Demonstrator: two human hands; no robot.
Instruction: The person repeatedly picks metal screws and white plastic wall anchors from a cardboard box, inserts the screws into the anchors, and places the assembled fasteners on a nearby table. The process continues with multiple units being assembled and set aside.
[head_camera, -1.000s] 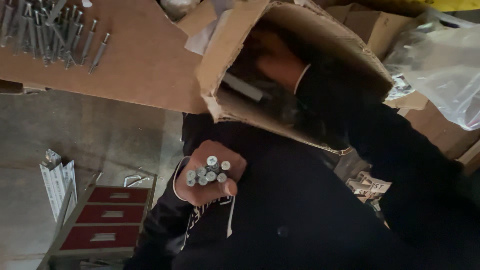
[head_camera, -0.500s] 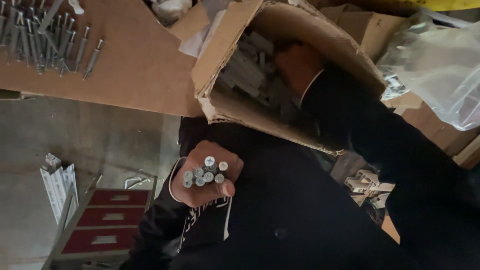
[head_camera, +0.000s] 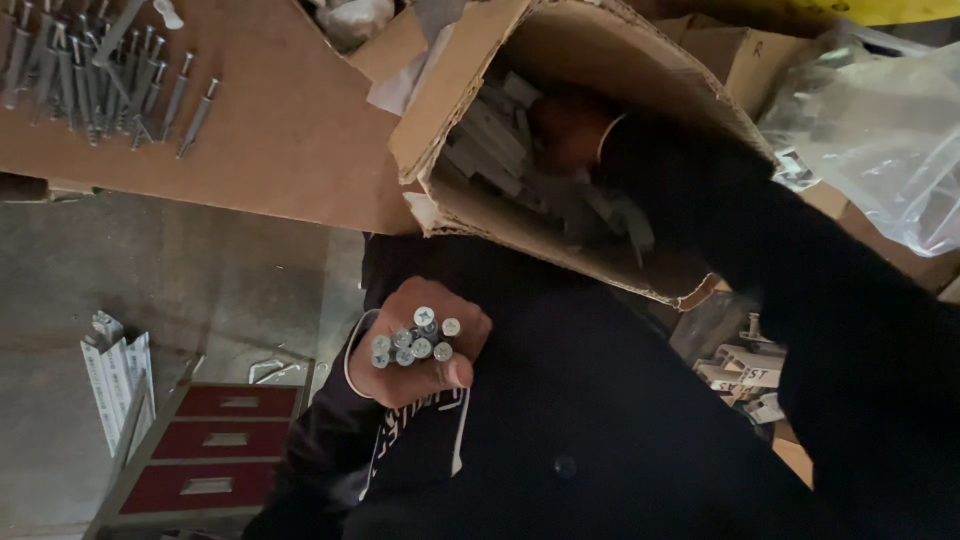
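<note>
My left hand (head_camera: 415, 345) is a closed fist around a bundle of metal screws (head_camera: 417, 335), their round cross-slotted heads pointing up at the camera. It hovers in front of my dark clothing, just below an open cardboard box (head_camera: 450, 100). My right hand (head_camera: 565, 130) reaches deep inside that box, among several grey metal fasteners (head_camera: 495, 135). In the box's shadow I cannot make out whether its fingers hold anything.
A row of long metal anchor bolts (head_camera: 100, 75) lies on a brown board (head_camera: 290, 130) at the top left. A clear plastic bag (head_camera: 880, 130) sits at the right. White brackets (head_camera: 115, 375) and a red-panelled rack (head_camera: 215, 440) rest on the grey floor.
My right hand has pushed further into the box, and the box mouth now shows more of the fasteners. The left fist with the screws has stayed nearly still.
</note>
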